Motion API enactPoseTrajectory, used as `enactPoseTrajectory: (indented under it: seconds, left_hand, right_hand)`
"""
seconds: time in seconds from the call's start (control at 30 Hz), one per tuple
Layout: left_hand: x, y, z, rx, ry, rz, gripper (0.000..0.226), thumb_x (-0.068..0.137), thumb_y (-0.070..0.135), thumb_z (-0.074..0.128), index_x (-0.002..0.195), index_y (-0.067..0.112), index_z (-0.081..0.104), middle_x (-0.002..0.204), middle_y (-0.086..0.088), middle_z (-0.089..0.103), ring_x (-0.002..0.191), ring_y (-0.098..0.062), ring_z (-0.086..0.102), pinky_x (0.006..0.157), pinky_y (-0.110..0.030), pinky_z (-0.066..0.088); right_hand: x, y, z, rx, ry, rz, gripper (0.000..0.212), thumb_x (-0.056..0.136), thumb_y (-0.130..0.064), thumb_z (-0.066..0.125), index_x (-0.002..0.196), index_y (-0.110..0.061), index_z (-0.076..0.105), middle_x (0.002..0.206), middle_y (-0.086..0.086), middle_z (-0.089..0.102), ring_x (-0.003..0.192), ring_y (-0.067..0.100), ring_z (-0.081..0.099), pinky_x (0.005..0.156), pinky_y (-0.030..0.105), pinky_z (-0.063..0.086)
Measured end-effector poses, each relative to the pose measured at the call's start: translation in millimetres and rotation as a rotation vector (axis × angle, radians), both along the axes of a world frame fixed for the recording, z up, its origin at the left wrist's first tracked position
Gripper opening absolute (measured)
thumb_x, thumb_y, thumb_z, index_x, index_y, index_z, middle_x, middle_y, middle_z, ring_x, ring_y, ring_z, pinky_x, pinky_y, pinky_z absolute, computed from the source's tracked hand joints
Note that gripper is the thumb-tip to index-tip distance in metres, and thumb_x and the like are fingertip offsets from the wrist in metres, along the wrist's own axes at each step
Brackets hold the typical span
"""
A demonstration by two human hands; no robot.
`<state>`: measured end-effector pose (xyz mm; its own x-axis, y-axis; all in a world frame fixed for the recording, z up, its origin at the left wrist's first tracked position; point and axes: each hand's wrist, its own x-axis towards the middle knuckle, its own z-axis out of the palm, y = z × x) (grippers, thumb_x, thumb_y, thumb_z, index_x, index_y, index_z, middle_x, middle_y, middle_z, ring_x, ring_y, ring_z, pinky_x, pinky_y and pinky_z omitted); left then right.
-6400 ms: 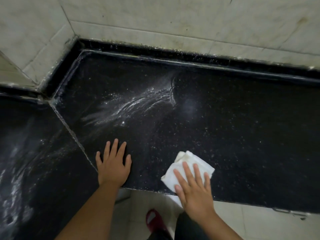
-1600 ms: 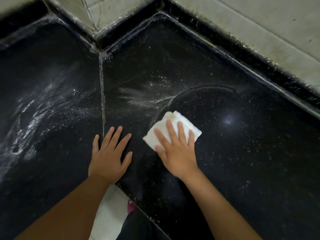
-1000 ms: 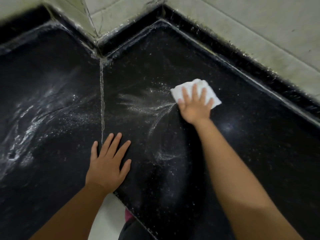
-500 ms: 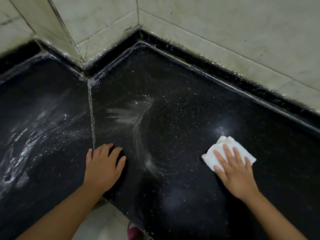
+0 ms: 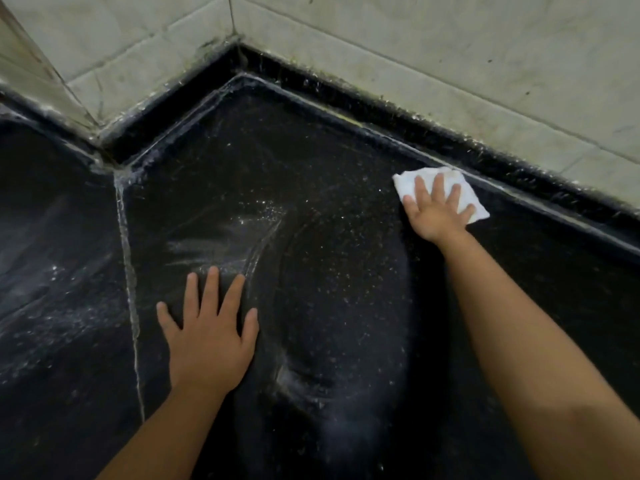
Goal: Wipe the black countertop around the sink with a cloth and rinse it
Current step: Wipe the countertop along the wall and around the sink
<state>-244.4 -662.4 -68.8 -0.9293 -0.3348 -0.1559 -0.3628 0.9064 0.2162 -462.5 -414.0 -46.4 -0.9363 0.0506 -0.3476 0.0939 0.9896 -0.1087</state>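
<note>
Nearest, the left hand [image 5: 207,336] lies flat on the black bench [image 5: 339,306], fingers straight and spread, holding nothing; it seems to brace the person. If the surface there is wet, that palm could slide and throw off the reach. Just beyond its fingertips, white powdery streaks [image 5: 232,233] remain, and more lie left of the seam [image 5: 128,268]; a sweep that skips them would leave residue. Farthest, the right hand [image 5: 436,211] presses the white cloth [image 5: 471,197] down with fingers straight and splayed. The cloth lies under those fingers, its far edge touching the raised back ledge [image 5: 554,216]. Pinned only by flat fingers, it could bunch or slip free against that ledge.
</note>
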Motion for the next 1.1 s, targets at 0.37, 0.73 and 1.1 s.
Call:
enactPoseTrajectory:
  seconds: [0.37, 0.73, 1.1]
  left_hand:
    - [0.1, 0.4, 3.1, 0.011, 0.000, 0.029, 0.086, 0.068, 0.060, -0.008, 0.144, 0.032, 0.021, 0.155, 0.002, 0.005, 0.139, -0.012, -0.012, 0.111, -0.049, -0.011]
    - [-0.9, 1.9, 5.3, 0.024, -0.011, 0.006, 0.082, 0.073, 0.058, -0.004, 0.144, 0.028, 0.024, 0.155, -0.002, 0.008, 0.142, -0.019, -0.006, 0.110, -0.051, -0.010]
    - [0.5, -1.9, -6.8, -0.013, 0.024, -0.025, 0.063, 0.085, 0.049, 0.018, 0.136, 0.019, 0.043, 0.147, -0.013, 0.032, 0.139, -0.030, 0.017, 0.107, -0.059, 0.005]
  right_hand:
    - [108.9, -84.6, -10.1, -0.098, 0.029, 0.712, 0.053, 0.096, -0.050, 0.016, 0.147, -0.035, 0.013, 0.157, -0.001, -0.002, 0.144, 0.030, -0.006, 0.112, 0.048, -0.007]
    - [71.5, 78.4, -0.1, 0.055, 0.066, -0.135, 0.053, 0.098, -0.043, 0.023, 0.148, -0.030, 0.008, 0.157, 0.000, -0.007, 0.143, 0.028, -0.008, 0.112, 0.052, 0.000]
    - [-43.5, -68.7, -0.8, -0.013, -0.008, 0.116, 0.053, 0.100, -0.043, 0.013, 0.148, -0.029, -0.004, 0.155, 0.003, -0.019, 0.141, 0.035, -0.017, 0.109, 0.059, -0.008]
